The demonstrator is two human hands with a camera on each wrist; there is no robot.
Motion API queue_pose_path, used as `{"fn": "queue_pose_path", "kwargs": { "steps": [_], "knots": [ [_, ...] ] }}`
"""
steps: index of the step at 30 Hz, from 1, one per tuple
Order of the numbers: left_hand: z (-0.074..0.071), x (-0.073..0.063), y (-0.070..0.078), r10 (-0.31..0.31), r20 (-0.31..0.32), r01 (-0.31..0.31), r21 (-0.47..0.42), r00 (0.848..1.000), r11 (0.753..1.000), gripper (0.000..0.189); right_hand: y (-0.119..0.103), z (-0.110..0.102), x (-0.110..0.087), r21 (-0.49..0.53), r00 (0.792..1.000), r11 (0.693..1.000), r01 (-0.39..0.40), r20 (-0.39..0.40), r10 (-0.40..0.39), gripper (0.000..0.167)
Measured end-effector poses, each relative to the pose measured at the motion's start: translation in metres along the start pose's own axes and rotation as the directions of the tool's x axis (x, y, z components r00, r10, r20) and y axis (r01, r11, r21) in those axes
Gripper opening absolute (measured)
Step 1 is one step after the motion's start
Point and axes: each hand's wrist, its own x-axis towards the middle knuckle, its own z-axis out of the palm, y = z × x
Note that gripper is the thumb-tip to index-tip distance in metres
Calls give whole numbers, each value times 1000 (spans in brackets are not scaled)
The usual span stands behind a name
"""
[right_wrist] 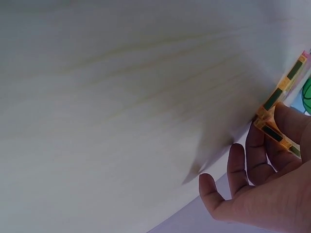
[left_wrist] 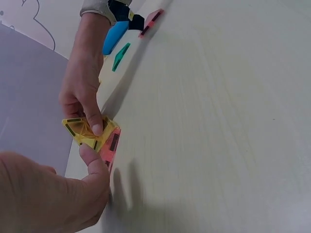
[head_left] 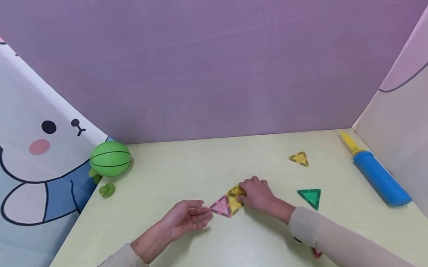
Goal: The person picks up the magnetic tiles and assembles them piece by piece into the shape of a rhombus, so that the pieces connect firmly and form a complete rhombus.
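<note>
A pink triangular magnetic tile [head_left: 220,206] lies on the table with its edge against a yellow triangular magnetic tile [head_left: 234,206]. My right hand [head_left: 257,194] pinches a second yellow tile [left_wrist: 77,127] between thumb and fingers, tilted up at the first yellow one. In the right wrist view the edges of the two yellow tiles [right_wrist: 284,85] meet at an angle beside the thumb. My left hand [head_left: 186,220] is at the pink tile's left corner, its fingers loosely extended; whether they touch it is hard to tell.
A loose yellow tile [head_left: 299,158] and a green one [head_left: 311,197] lie to the right. A red tile [head_left: 316,252] is partly under the right sleeve. A blue pump [head_left: 380,178] lies at the right edge; a green ball [head_left: 110,159] and small green toy [head_left: 107,189] sit left.
</note>
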Motion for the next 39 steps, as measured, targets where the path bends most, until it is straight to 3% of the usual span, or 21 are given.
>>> {"fn": "queue_pose_path", "kwargs": {
  "steps": [7, 11, 14, 16, 18, 22, 23, 28, 32, 39],
  "knots": [
    [7, 6, 1, 76, 30, -79, 117, 997, 990, 56, -3, -3, -1, -12, 1000, 1000, 10, -3, -10, 25],
    [15, 16, -2, 163, 33, -165, 295, 986, 941, 56, -4, -3, -1, -18, 1000, 1000, -5, 7, 5, 24],
    [20, 23, -7, 240, 24, -228, 418, 970, 880, 53, -5, -2, -1, -22, 1000, 1000, -4, 5, 5, 21],
    [21, 28, -11, 297, 24, -270, 496, 955, 825, 50, -5, -1, -1, -29, 1000, 1000, -3, 3, 3, 19],
    [22, 33, -15, 356, 36, -308, 588, 934, 748, 43, -6, 0, 0, -38, 1000, 999, 0, 1, 0, 17],
    [21, 42, -24, 464, 91, -372, 739, 881, 562, 30, -4, 2, 0, -57, 1000, 998, 18, -14, -19, 16],
    [21, 44, -25, 483, 105, -387, 754, 869, 531, 29, -4, 2, 0, -61, 999, 998, 27, -21, -28, 17],
    [24, 45, -27, 551, 150, -435, 789, 821, 434, 37, -3, 1, -3, -77, 997, 996, 56, -55, -60, 17],
    [28, 46, -26, 580, 188, -462, 807, 792, 369, 42, -2, 0, -4, -89, 995, 994, 60, -77, -67, 14],
    [34, 51, -29, 593, 211, -451, 843, 777, 291, 45, -2, 0, -9, -63, 990, 994, 90, -106, -96, 3]
  ]
}}
